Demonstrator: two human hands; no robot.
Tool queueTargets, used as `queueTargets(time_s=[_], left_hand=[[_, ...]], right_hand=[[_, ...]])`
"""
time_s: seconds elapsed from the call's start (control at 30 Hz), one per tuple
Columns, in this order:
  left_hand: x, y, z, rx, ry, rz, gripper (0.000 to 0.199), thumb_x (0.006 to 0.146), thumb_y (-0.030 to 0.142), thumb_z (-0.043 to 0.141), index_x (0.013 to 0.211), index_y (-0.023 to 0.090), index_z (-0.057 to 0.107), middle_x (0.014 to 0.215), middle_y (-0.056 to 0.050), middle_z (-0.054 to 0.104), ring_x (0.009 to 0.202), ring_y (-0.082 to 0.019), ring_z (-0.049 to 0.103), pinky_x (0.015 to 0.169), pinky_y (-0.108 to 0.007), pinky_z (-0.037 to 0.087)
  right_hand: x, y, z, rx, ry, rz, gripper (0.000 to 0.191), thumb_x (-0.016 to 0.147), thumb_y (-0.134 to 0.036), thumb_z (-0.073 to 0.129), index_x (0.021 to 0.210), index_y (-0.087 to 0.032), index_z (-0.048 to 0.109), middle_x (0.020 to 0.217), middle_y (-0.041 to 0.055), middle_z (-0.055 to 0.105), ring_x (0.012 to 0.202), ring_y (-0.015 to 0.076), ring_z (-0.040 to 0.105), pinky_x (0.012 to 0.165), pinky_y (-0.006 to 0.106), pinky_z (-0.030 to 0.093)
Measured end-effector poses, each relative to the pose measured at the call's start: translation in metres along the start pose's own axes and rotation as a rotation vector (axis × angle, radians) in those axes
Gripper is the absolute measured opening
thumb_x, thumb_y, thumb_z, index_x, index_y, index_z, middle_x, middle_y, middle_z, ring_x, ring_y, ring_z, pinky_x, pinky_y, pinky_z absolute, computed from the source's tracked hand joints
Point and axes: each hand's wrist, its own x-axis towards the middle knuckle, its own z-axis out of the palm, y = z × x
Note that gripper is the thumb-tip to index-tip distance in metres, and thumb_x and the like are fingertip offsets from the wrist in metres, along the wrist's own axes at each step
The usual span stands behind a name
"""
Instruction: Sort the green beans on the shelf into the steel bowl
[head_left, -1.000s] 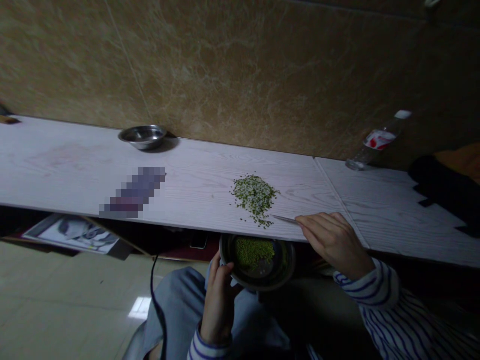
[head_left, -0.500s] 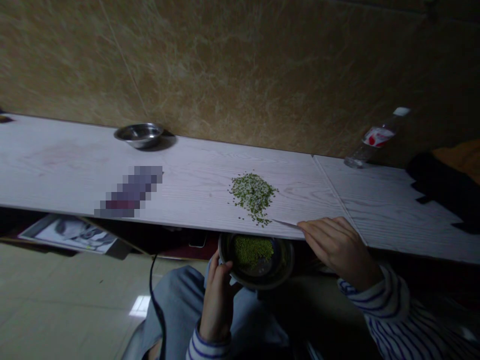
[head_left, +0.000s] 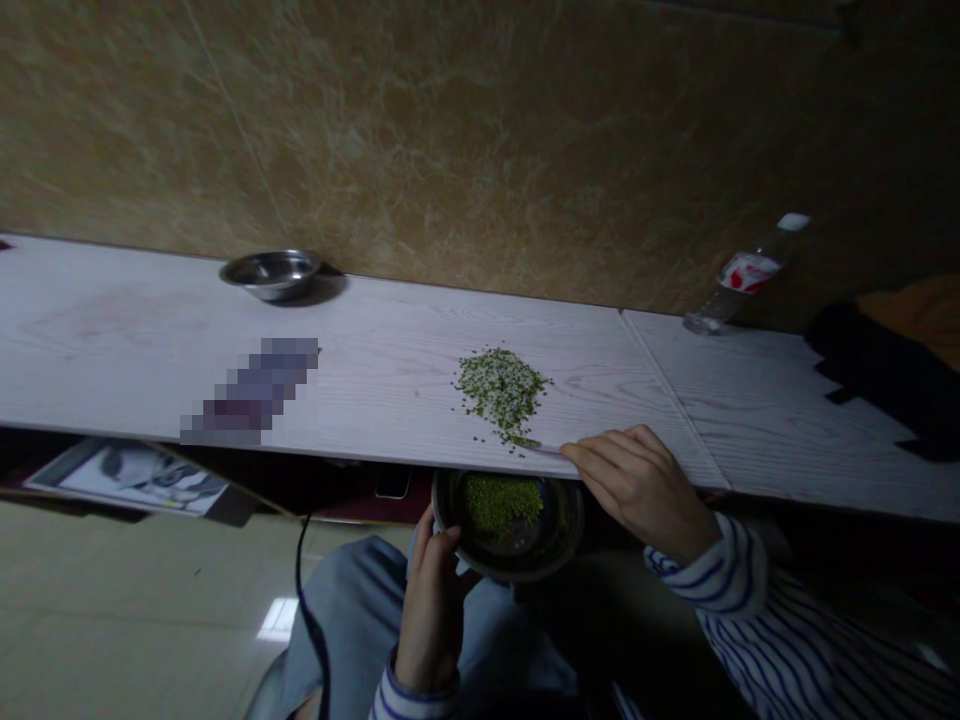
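A pile of green beans mixed with white grains (head_left: 502, 385) lies on the pale wooden counter (head_left: 390, 370). My right hand (head_left: 641, 485) pinches a thin, light tool (head_left: 549, 449), whose far end touches the beans at the pile's front edge. Below the counter's edge is a metal pot (head_left: 574, 535) partly filled with green beans (head_left: 499, 505). My left hand (head_left: 435, 600) grips its left rim, thumb on top. The tool's exact shape is hard to make out.
A steel bowl (head_left: 271, 275) stands near the wall at the left, with a pixelated object (head_left: 255, 390) in front. A plastic bottle (head_left: 739, 280) and dark cloth (head_left: 885, 375) are at the right. Below the counter are a phone (head_left: 393, 484) and an open drawer (head_left: 135, 475).
My right hand has moved left with the tool, bringing its tip into the beans at the pile's front edge. My left hand still holds the pot. The view has shifted slightly.
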Motion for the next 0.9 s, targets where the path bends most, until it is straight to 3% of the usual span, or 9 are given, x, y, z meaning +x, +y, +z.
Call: queueTargets(time_s=[0.23,0.43,0.6,0.9], left_hand=[[-0.001,0.001,-0.001,0.0,-0.014,-0.006,0.059,0.075,0.031,0.055,0.134,0.029,0.042,0.124,-0.007,0.054,0.104,-0.023,0.053,0.065,-0.026,0.047],[0.001,-0.001,-0.001,0.007,-0.002,-0.008,0.058,0.074,0.032,0.056,0.131,0.032,0.045,0.12,-0.005,0.056,0.1,-0.02,0.055,0.067,-0.026,0.048],[0.0,0.0,0.0,0.011,0.008,-0.015,0.059,0.074,0.031,0.056,0.132,0.029,0.045,0.123,-0.008,0.054,0.102,-0.023,0.055,0.067,-0.027,0.048],[0.003,0.0,0.0,-0.018,0.029,-0.025,0.061,0.074,0.03,0.056,0.134,0.03,0.042,0.126,-0.006,0.053,0.105,-0.023,0.053,0.067,-0.027,0.048]], right_hand=[[0.0,0.006,0.0,0.013,0.048,0.028,0.02,0.089,-0.014,0.047,0.102,-0.017,0.062,0.089,0.006,0.07,0.081,0.0161,0.06,0.071,0.032,0.034],[-0.01,-0.006,-0.005,0.069,0.06,-0.055,0.019,0.089,-0.016,0.048,0.1,-0.018,0.063,0.088,0.0055,0.069,0.08,0.0159,0.06,0.07,0.032,0.034],[0.003,-0.01,0.002,0.041,0.046,-0.062,0.019,0.089,-0.015,0.047,0.1,-0.016,0.063,0.087,0.0057,0.069,0.08,0.0163,0.059,0.07,0.032,0.033],[0.024,0.005,0.015,-0.017,0.034,-0.006,0.021,0.09,-0.016,0.046,0.104,-0.018,0.062,0.088,0.0052,0.069,0.082,0.0164,0.057,0.072,0.032,0.032]])
